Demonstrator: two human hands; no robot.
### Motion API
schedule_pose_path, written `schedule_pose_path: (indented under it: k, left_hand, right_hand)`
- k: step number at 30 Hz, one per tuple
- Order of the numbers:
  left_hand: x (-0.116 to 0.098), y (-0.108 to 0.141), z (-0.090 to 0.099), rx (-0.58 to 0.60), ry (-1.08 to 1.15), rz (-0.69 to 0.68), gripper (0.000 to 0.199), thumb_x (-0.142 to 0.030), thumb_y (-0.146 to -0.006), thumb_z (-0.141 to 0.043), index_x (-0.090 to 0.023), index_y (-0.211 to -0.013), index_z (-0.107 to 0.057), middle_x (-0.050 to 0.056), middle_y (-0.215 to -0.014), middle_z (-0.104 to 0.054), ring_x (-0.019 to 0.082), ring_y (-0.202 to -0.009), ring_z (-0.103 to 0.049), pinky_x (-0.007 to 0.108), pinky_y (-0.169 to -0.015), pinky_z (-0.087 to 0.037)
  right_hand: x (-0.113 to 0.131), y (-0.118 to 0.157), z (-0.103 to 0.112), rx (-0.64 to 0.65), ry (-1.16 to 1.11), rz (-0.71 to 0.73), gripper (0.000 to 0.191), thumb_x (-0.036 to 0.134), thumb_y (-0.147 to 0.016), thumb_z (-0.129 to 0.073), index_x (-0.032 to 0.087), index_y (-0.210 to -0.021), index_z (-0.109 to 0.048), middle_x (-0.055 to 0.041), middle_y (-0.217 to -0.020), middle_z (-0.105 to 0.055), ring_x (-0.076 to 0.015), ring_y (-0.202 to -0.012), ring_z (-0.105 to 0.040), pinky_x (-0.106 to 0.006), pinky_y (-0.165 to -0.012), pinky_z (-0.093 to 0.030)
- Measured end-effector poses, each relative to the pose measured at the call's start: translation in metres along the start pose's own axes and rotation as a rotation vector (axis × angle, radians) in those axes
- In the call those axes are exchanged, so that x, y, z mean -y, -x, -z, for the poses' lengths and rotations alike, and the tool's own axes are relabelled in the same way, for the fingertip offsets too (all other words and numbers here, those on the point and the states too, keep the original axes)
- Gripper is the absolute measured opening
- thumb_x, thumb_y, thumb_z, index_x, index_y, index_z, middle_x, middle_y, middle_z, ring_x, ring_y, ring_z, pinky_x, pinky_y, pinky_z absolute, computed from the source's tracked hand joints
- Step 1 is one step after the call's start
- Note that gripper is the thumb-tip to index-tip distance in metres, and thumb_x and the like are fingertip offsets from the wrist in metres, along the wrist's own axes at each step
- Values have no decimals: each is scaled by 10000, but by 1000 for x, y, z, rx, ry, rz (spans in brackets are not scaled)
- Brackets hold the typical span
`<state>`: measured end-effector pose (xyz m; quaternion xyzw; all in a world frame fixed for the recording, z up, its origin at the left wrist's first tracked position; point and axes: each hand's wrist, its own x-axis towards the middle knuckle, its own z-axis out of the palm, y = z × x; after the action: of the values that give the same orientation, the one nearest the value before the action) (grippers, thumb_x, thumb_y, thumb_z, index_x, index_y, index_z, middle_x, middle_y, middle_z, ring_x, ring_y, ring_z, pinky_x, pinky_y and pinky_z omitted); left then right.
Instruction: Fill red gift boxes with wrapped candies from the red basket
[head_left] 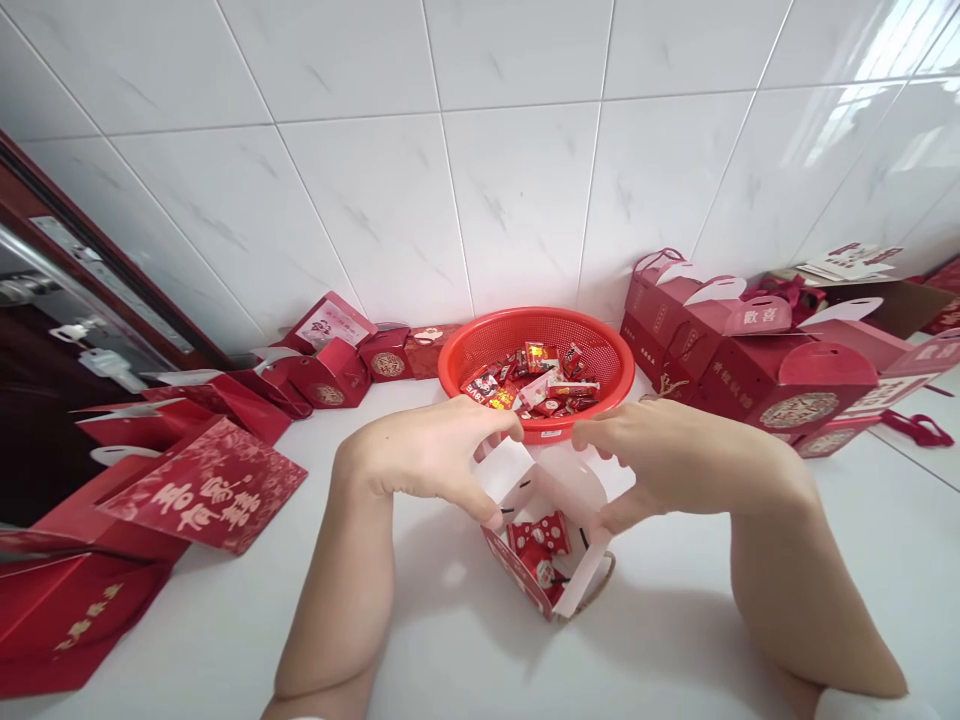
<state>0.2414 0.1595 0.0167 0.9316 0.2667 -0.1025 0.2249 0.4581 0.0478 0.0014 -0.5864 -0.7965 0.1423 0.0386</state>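
A small open gift box, red outside and white inside, stands on the white tabletop with its flaps up. Wrapped red candies lie in it, one with white dots. My left hand grips the box's left side, thumb at the near edge and fingertips by the far flap. On the other side my right hand holds the right wall between thumb and curled fingers. A twine handle hangs at the box's right. Just behind the hands is a red plastic basket of mixed wrapped candies.
Folded red gift boxes line the left side, along with a flat red card-like panel. More red boxes are grouped at the right, before an open cardboard box. A tiled wall closes off the back.
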Motion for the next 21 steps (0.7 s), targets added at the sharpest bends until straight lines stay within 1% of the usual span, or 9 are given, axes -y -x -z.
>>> schedule_pose_path:
  k: [2, 5, 7, 9, 12, 15, 17, 19, 21]
  left_hand:
    - [-2, 0, 0, 31, -4, -11, 608, -467, -616, -819, -236, -1151, -643, 30, -1059, -673, 233, -938, -624, 257, -687, -424]
    - [-7, 1, -2, 47, -3, -59, 534, -448, -626, -818, -232, -1082, -644, 18, -1027, -669, 219, -920, -626, 247, -664, -423]
    - [-10, 2, -3, 70, 15, -110, 437, -398, -633, -816, -225, -995, -645, 6, -990, -672, 203, -897, -636, 240, -657, -427]
    - [-12, 1, -6, 109, 54, -190, 330, -349, -653, -805, -214, -904, -639, -3, -952, -682, 192, -875, -647, 238, -657, -435]
    - [-17, -3, -10, 165, 93, -305, 236, -347, -708, -784, -206, -817, -629, 1, -911, -709, 185, -841, -653, 247, -658, -446]
    - [-22, -9, -14, 231, 53, -303, 297, -462, -742, -777, -206, -813, -643, 11, -876, -725, 187, -789, -644, 258, -627, -441]
    - [-22, -11, -17, 270, 41, -279, 360, -519, -713, -794, -209, -828, -652, 18, -884, -729, 200, -799, -648, 259, -608, -436]
    - [-19, -12, -21, 267, 55, -282, 354, -487, -689, -814, -212, -845, -654, 21, -928, -730, 209, -844, -651, 258, -626, -439]
    - [-13, -10, -26, 226, 76, -292, 285, -415, -713, -789, -212, -846, -640, 19, -951, -719, 203, -857, -642, 260, -659, -443]
  right_hand:
    - [-4, 2, 0, 32, -35, 42, 394, 550, -672, -805, 228, -816, -629, -17, -733, -629, -186, -622, -572, -285, -518, -338]
    - [-5, 1, -2, 63, -20, 48, 409, 546, -653, -814, 230, -855, -648, -21, -781, -645, -193, -662, -584, -278, -515, -340]
    - [-1, -3, -4, 84, 13, 9, 354, 504, -694, -798, 223, -851, -651, -28, -809, -656, -196, -688, -595, -276, -522, -345]
    - [6, -7, -9, 85, 41, -46, 282, 454, -752, -766, 209, -809, -639, -41, -819, -662, -204, -712, -609, -276, -529, -344]
    - [13, -12, -21, 54, 65, -88, 273, 434, -801, -741, 196, -761, -612, -51, -780, -657, -217, -714, -625, -281, -537, -328]
    - [14, -8, -38, -11, 24, -128, 296, 464, -834, -727, 191, -899, -632, -66, -823, -686, -238, -751, -650, -288, -569, -356]
    - [11, -2, -52, -87, -25, -174, 371, 500, -850, -708, 181, -1022, -628, -92, -910, -705, -259, -794, -665, -306, -611, -413]
    - [6, 5, -66, -181, -92, -167, 447, 496, -858, -704, 180, -1158, -608, -117, -1026, -704, -271, -851, -674, -340, -669, -481]
    - [1, 10, -81, -299, -185, -64, 477, 434, -884, -691, 206, -1284, -570, -136, -1172, -673, -273, -965, -672, -389, -778, -536]
